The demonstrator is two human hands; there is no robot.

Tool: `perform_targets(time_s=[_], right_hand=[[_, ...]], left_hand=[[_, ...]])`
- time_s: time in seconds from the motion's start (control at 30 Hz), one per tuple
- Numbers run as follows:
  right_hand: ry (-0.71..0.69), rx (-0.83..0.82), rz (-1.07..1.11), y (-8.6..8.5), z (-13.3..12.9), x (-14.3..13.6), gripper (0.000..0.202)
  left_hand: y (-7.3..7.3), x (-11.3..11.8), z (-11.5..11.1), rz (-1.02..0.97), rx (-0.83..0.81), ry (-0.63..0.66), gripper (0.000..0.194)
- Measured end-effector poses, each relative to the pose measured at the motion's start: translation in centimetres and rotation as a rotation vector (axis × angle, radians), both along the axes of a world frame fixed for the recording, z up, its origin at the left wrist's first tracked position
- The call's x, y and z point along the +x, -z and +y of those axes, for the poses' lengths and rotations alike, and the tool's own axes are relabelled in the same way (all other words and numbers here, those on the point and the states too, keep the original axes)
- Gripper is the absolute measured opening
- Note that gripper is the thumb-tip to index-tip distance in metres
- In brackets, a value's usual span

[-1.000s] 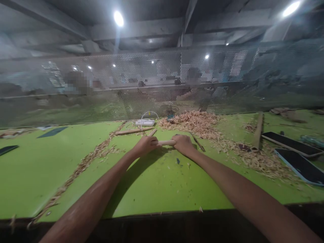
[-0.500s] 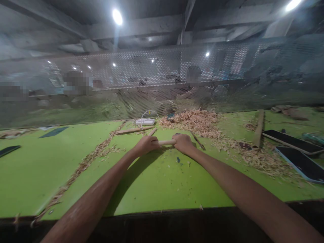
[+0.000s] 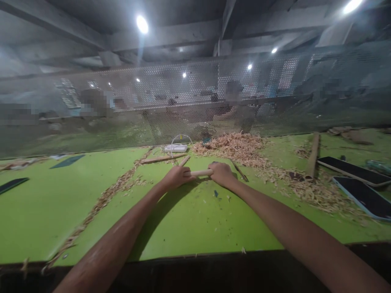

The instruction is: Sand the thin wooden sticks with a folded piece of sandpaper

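A pale, smooth rod (image 3: 200, 173) lies crosswise between my two hands, just above the green table (image 3: 195, 219). My left hand (image 3: 177, 177) is wrapped round its left end, and a thin light stick (image 3: 185, 160) juts up past these fingers. At the rod's right end my right hand (image 3: 222, 172) is closed on it. Right of that hand a thin dark tool (image 3: 240, 170) lies on the table. Small specks and a dark scrap (image 3: 216, 193) are scattered below the rod.
Wood shavings (image 3: 238, 146) are heaped behind my hands and trail right. Two phones (image 3: 363, 197) and a brown wooden piece (image 3: 313, 156) lie at the right. A white power strip (image 3: 176, 148) stands near the mesh screen (image 3: 183, 101), with people behind it.
The view has shifted very slightly. Both hands keep their hold on the rod, almost in the same place.
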State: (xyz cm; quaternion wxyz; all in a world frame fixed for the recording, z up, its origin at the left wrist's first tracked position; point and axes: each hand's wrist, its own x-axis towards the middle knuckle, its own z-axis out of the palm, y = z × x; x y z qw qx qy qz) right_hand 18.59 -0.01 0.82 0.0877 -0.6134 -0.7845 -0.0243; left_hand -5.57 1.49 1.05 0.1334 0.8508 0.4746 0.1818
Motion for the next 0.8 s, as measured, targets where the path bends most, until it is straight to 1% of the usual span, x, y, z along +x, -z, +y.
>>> perform_targets(time_s=[0.1, 0.23, 0.4, 0.57, 0.73, 0.8], right_hand=[[0.002, -0.001, 0.001, -0.03, 0.03, 0.01, 0.022], [-0.006, 0.001, 0.005, -0.05, 0.00, 0.01, 0.022], [-0.011, 0.012, 0.010, -0.01, -0.13, -0.07, 0.022], [-0.011, 0.028, 0.018, 0.13, 0.03, -0.04, 0.020], [-0.018, 0.011, 0.042, 0.44, 0.41, 0.07, 0.018], [-0.015, 0.018, 0.042, 0.56, 0.53, 0.11, 0.018]], left_hand=[[0.00, 0.02, 0.03, -0.003, 0.001, -0.001, 0.032], [0.34, -0.12, 0.27, -0.036, 0.000, 0.012, 0.034], [0.69, -0.38, 0.42, -0.055, 0.000, 0.023, 0.041], [0.60, -0.42, 0.39, -0.050, 0.025, 0.026, 0.042], [0.52, -0.40, 0.36, -0.050, -0.017, 0.023, 0.042], [0.45, -0.35, 0.32, -0.051, -0.010, 0.021, 0.041]])
